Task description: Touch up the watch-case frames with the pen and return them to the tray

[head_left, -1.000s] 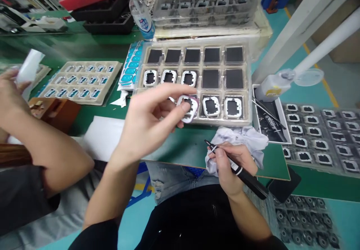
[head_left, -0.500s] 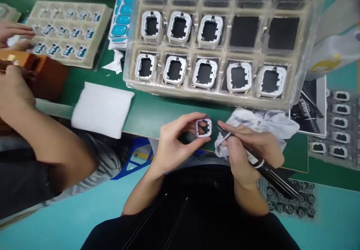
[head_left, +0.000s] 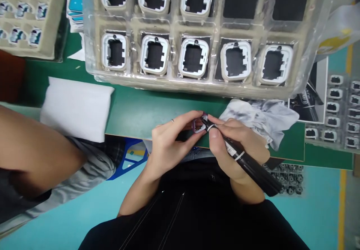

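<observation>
Between the thumb and fingers of my left hand (head_left: 171, 137) is a small rounded-square watch case frame (head_left: 200, 127), held tilted on edge. Its rim looks white inside and purplish outside. My right hand (head_left: 236, 143) grips a thick black marker pen (head_left: 254, 167) with a white band and label. The pen's tip meets or nearly meets the upper right side of the frame; exact contact is hard to make out. Just beyond both hands stands a clear plastic tray (head_left: 174, 83) with several white watch case frames (head_left: 194, 57) in its pockets.
A crumpled white cloth (head_left: 258, 120) lies right of my hands on the green table (head_left: 135, 109). Folded white cloth (head_left: 77, 105) lies left. A co-worker's arm (head_left: 36, 152) reaches in at left, near a beige parts tray (head_left: 50, 49). More trayed frames (head_left: 333, 107) are at right.
My right hand has brought the pen leftward to the frame. My left hand has tilted the frame. The view has shifted, so the large tray appears closer and higher.
</observation>
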The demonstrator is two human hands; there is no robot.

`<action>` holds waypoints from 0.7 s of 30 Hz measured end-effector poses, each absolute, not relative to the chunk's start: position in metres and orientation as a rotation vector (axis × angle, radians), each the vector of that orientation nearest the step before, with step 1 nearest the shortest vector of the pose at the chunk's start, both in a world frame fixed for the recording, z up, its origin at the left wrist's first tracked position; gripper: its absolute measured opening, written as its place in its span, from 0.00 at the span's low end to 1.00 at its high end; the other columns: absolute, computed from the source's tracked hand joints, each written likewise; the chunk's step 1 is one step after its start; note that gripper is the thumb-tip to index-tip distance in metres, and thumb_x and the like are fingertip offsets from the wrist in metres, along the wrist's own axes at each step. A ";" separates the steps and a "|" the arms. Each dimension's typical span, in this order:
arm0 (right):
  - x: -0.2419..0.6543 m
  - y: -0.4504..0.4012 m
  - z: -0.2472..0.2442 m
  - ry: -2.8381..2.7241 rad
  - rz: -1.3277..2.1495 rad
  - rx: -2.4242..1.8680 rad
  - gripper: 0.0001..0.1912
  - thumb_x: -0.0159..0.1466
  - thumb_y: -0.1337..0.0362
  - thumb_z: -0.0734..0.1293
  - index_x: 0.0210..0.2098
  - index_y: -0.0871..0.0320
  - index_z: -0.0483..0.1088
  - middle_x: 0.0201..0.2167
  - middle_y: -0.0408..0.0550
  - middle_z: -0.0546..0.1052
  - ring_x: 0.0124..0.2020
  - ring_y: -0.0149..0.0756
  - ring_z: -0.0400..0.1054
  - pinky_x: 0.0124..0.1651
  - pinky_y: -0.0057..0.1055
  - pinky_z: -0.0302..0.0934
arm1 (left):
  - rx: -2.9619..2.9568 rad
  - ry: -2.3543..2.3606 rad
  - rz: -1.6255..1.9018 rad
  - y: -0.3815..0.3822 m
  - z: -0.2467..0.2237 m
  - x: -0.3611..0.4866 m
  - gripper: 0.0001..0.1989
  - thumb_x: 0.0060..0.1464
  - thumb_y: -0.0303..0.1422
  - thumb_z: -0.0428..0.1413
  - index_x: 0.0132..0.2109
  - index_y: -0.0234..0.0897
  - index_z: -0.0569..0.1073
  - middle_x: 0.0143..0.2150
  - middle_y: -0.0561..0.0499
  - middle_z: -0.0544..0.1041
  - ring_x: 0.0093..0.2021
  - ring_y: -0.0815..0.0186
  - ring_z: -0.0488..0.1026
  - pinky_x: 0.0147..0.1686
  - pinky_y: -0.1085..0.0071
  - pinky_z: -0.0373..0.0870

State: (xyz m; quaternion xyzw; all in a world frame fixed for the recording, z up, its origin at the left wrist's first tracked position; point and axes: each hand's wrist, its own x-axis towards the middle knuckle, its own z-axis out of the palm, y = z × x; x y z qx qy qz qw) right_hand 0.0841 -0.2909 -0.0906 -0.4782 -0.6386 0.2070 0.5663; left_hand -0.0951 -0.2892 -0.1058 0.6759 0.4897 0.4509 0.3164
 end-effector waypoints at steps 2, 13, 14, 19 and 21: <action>0.084 -0.292 -0.087 -1.500 0.518 -1.150 0.14 0.67 0.75 0.77 0.42 0.45 0.82 0.34 0.39 0.88 0.41 0.46 0.91 0.50 0.43 0.91 | 1.771 1.301 1.178 -0.290 -0.106 -0.095 0.21 0.67 0.32 0.75 0.65 0.49 0.86 0.56 0.51 0.92 0.48 0.60 0.93 0.56 0.67 0.93; 0.085 -0.294 -0.088 -1.483 0.529 -1.137 0.14 0.67 0.74 0.77 0.44 0.46 0.82 0.35 0.39 0.88 0.42 0.46 0.91 0.51 0.45 0.91 | 1.834 1.384 1.122 -0.292 -0.104 -0.095 0.16 0.70 0.36 0.73 0.62 0.50 0.87 0.55 0.52 0.93 0.46 0.58 0.93 0.51 0.65 0.93; 0.085 -0.294 -0.088 -1.477 0.531 -1.128 0.14 0.68 0.75 0.77 0.44 0.46 0.82 0.35 0.38 0.88 0.41 0.46 0.91 0.52 0.46 0.91 | 1.849 1.386 1.125 -0.292 -0.103 -0.095 0.16 0.71 0.36 0.73 0.62 0.50 0.87 0.54 0.53 0.93 0.45 0.58 0.93 0.51 0.65 0.93; 0.084 -0.293 -0.090 -1.487 0.507 -1.138 0.16 0.67 0.76 0.77 0.45 0.46 0.82 0.35 0.38 0.89 0.42 0.45 0.91 0.50 0.43 0.91 | 1.886 1.374 1.139 -0.291 -0.103 -0.095 0.17 0.70 0.33 0.73 0.63 0.50 0.87 0.53 0.54 0.93 0.44 0.60 0.93 0.49 0.67 0.92; 0.083 -0.293 -0.090 -1.484 0.491 -1.141 0.15 0.67 0.75 0.77 0.44 0.46 0.82 0.35 0.39 0.89 0.41 0.45 0.91 0.49 0.43 0.91 | 1.883 1.381 1.128 -0.291 -0.103 -0.095 0.16 0.71 0.34 0.72 0.62 0.50 0.87 0.53 0.54 0.93 0.44 0.60 0.93 0.49 0.67 0.92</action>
